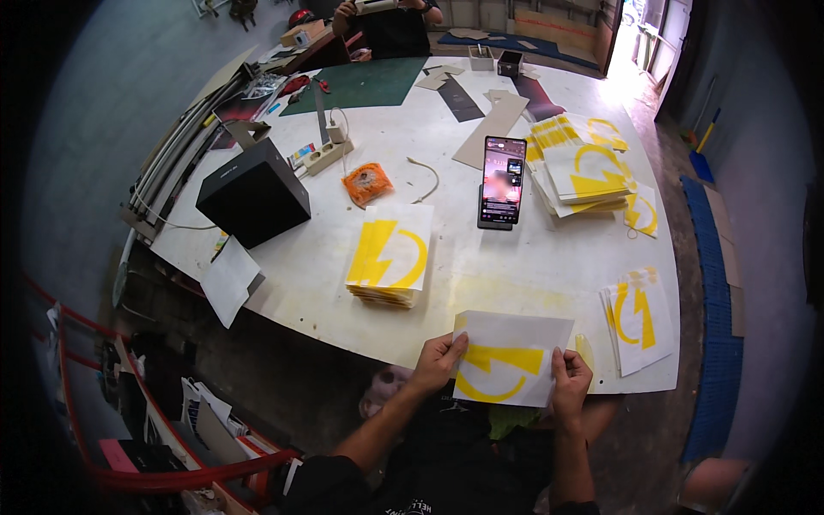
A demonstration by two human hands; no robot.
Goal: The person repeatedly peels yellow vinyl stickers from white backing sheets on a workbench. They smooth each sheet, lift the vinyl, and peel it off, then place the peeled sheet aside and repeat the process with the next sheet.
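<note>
Between my hands, at the table's front edge, is a white sheet (515,330) with a yellow lightning-bolt and arc design. My left hand (439,360) pinches its left edge, thumb on top. On the opposite edge my right hand (570,379) grips it the same way. Ahead and to the left stands a neat stack of similar printed sheets (390,253). Several more lie fanned in a smaller pile (638,322) to the right. A larger, uneven pile (584,172) sits at the back right. Beside my right hand lies a small, pale yellow translucent piece (584,350).
A phone (502,184) stands upright on the white table (481,257). To the left are a black box (254,193), a power strip (326,159) and an orange packet (367,184). A green cutting mat (360,86) lies far back, where another person (390,30) holds something pale.
</note>
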